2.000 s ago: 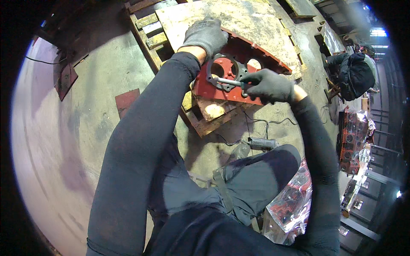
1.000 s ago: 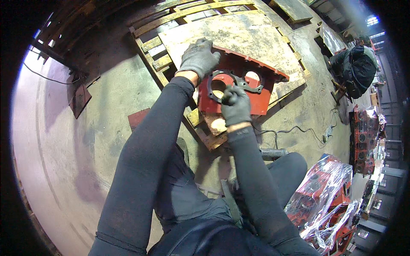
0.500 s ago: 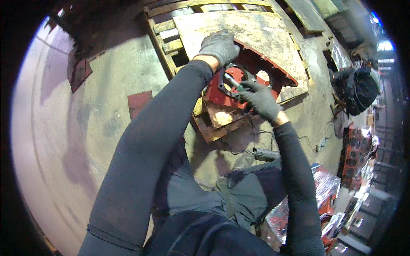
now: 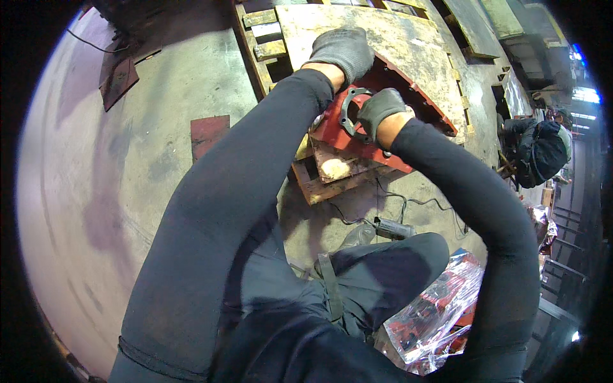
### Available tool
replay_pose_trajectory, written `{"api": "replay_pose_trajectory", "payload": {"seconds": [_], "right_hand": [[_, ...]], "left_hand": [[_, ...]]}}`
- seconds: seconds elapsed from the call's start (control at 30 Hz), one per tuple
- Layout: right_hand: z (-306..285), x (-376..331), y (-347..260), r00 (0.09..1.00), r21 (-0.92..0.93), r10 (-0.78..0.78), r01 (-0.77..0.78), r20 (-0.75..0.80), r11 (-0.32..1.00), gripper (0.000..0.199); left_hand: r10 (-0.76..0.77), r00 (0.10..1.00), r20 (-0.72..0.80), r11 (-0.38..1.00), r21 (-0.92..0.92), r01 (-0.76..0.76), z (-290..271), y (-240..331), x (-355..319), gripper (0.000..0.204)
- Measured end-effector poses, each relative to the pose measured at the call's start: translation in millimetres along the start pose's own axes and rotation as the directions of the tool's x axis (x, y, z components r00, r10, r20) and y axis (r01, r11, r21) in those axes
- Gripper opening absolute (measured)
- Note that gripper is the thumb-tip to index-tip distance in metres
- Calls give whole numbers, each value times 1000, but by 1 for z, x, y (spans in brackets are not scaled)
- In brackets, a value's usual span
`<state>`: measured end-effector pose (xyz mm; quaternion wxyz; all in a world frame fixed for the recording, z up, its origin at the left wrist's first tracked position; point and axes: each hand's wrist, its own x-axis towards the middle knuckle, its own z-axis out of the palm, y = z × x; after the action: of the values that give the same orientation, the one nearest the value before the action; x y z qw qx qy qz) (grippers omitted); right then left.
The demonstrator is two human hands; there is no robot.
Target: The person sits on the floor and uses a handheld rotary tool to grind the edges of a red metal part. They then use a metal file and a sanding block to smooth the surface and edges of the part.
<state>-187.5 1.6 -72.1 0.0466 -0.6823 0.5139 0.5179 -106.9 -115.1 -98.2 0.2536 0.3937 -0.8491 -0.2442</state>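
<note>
A red metal housing [image 4: 345, 131] with round holes lies on a wooden pallet [image 4: 319, 182]. My left hand [image 4: 341, 51], in a grey glove, rests on the housing's upper edge and grips it. My right hand [image 4: 378, 110], also gloved, presses a dark grey ring-shaped flange plate [image 4: 350, 110] onto the housing's face. The right fingers wrap over the flange's right side. Both forearms in dark sleeves cover much of the housing.
A worn board [image 4: 377, 38] covers the pallet behind the housing. A power tool [image 4: 391, 228] with a cable lies on the concrete floor by my knee. Red parts wrapped in clear plastic [image 4: 434, 313] sit at lower right. Another person [image 4: 539, 150] crouches at the right.
My right hand has let go of the wrench seen two seconds ago and moved left onto the grey flange. My left hand has stayed on the housing's upper edge.
</note>
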Motion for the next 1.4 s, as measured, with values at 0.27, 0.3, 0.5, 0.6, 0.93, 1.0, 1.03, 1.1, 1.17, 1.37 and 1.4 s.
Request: {"api": "replay_pose_trajectory", "payload": {"seconds": [0.27, 0.3, 0.5, 0.6, 0.93, 1.0, 1.03, 1.1, 1.17, 1.37, 1.4], "right_hand": [[-7, 5, 9, 1000, -162, 21, -22, -7, 987, 33], [-2, 10, 4, 1000, -140, 20, -19, 5, 990, 33], [-15, -9, 66, 972, 197, -233, 220, 43, 955, 22], [4, 4, 59, 984, 220, -104, 135, -146, 966, 35], [26, -3, 96, 961, 771, -256, 82, 107, 632, 23], [67, 17, 73, 977, 491, -206, 206, -56, 846, 23], [45, 11, 54, 981, 547, -194, 171, -16, 820, 22], [2, -8, 34, 966, 545, -254, 242, -54, 803, 21], [20, -19, 68, 953, 670, -238, 301, -188, 679, 23], [92, -5, 49, 991, 728, -87, 133, -101, 672, 26], [90, 0, 38, 967, 799, -56, 236, -247, 553, 25]], "left_hand": [[-26, 999, 42, 999, -31, 27, -2, 13, 2, 41], [-36, 998, 50, 999, -21, 37, -2, 10, 5, 41], [19, 998, 60, 1000, 6, -20, -1, 14, 7, 40], [1, 999, -34, 1000, -5, -1, 2, 10, 3, 41], [54, 998, -36, 998, -10, -55, 5, 13, 3, 41], [53, 998, -28, 999, 5, -53, 5, 18, 6, 42], [43, 999, -21, 999, 8, -42, 1, 13, 3, 42], [25, 1000, -1, 999, 22, -25, -6, 4, 0, 41], [33, 999, 15, 999, 31, -33, -1, 10, 4, 40], [58, 997, -50, 996, 75, -54, 11, 19, 10, 39], [51, 997, -52, 996, 74, -47, 10, 17, 9, 39]]}}
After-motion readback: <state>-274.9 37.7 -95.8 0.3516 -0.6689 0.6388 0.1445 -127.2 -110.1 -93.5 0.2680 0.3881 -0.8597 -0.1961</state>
